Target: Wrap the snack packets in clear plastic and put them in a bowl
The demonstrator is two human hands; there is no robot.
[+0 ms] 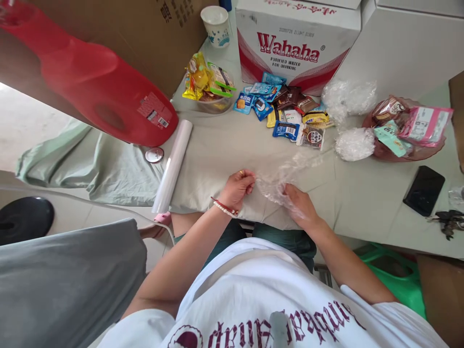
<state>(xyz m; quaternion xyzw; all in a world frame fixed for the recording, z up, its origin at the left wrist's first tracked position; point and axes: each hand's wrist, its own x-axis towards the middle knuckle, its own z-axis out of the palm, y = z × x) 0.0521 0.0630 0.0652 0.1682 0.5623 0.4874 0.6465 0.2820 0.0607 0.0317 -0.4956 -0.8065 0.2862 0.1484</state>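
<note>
A crumpled piece of clear plastic film (276,182) stretches between my two hands, just above the cloth near the table's front edge. My left hand (239,188), with a red cord and a beaded bracelet at the wrist, pinches one end of it. On the other side, my right hand (300,205) is closed on the film, which partly covers its fingers. A roll of clear film (173,166) lies left of my left hand. Beyond my hands sits a pile of small wrapped snacks (282,104), with two wads of crumpled film (354,144) to its right.
A plastic bowl of snacks (213,104) and a paper cup (215,26) stand at the back. The Wahaha carton (293,46) is behind the pile. A large red bottle (108,87) stands left; a reddish bowl (416,153), a black phone (424,190) and keys (449,222) are right.
</note>
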